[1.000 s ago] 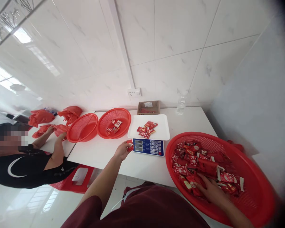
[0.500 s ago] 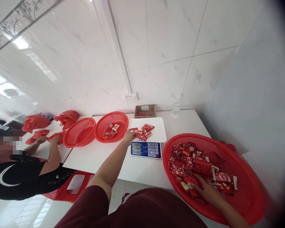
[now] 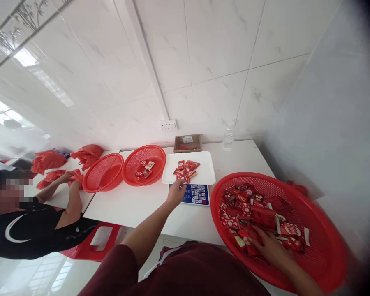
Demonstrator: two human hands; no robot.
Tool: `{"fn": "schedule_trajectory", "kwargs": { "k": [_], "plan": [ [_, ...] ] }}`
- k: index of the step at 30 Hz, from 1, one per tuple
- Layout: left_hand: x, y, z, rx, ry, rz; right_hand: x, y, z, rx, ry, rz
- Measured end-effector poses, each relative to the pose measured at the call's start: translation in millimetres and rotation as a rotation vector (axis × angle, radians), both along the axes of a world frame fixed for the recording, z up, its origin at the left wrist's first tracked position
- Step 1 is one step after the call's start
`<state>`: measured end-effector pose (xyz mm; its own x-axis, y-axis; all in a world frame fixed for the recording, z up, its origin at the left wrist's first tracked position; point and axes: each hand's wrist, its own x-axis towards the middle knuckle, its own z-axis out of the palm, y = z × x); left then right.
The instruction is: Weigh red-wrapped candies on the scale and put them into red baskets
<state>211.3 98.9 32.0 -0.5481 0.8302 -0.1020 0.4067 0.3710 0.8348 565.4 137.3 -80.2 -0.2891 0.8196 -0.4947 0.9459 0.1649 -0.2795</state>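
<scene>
Several red packets [image 3: 189, 165] lie in a loose pile on the white tray [image 3: 206, 176] of a scale. Over the left part of the scale's blue keypad panel [image 3: 200, 195] is my left hand [image 3: 176, 193], its fingertips near the lowest packet; whether they pinch anything is too small to tell. My right hand [image 3: 269, 246] reaches into the large red basket [image 3: 323, 242] on the right, with its fingers among many red packets [image 3: 249, 209]. Its fingertips are partly hidden there, against a dark red packet.
Left of the scale stand a red basket [image 3: 131, 158] with a few packets and another red basket [image 3: 101, 170]. Behind are a cardboard box [image 3: 188, 144] and a clear bottle [image 3: 228, 139]. At far left, a person [image 3: 46, 230] handles red bags [image 3: 77, 176].
My left hand has moved down from the tray's left side to the keypad. A packet shows at the pile's upper left. The co-worker's hands have shifted on the bags.
</scene>
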Motion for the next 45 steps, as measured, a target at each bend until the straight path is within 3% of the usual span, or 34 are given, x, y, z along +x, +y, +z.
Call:
{"fn": "schedule_trajectory", "kwargs": {
  "k": [4, 7, 13, 16, 19, 24, 29, 38, 45],
  "plan": [
    [36, -27, -14.4, -0.024, 0.069, -0.240, -3, -1, 11.3, -0.052, -0.007, -0.023],
    [56, -26, -19.0, 0.011, 0.238, -0.452, -6, -2, 19.8, -0.069, 0.001, -0.030],
    [92, 6, -11.1, 0.044, 0.501, -0.798, -10, -3, 30.4, -0.119, 0.002, -0.035],
    [112, 26, -15.1, -0.063, 0.545, -0.986, -10, -4, 32.9, -0.106, 0.003, -0.042],
    [132, 45, -28.5, -0.247, 0.567, -1.120, -12, -4, 36.4, -0.121, -0.009, -0.041],
    [152, 76, -50.5, -0.472, 0.620, -1.123, -13, -4, 41.8, -0.136, -0.020, -0.033],
    [156, 92, -54.4, -0.519, 0.686, -1.146, -12, -4, 41.4, -0.142, -0.016, -0.027],
    [157, 81, -48.6, -0.525, 0.709, -1.249, -10, -3, 34.1, -0.140, 0.001, -0.030],
    [161, 66, -38.2, -0.455, 0.715, -1.221, -9, -4, 34.7, -0.105, -0.005, -0.030]
  ]
}}
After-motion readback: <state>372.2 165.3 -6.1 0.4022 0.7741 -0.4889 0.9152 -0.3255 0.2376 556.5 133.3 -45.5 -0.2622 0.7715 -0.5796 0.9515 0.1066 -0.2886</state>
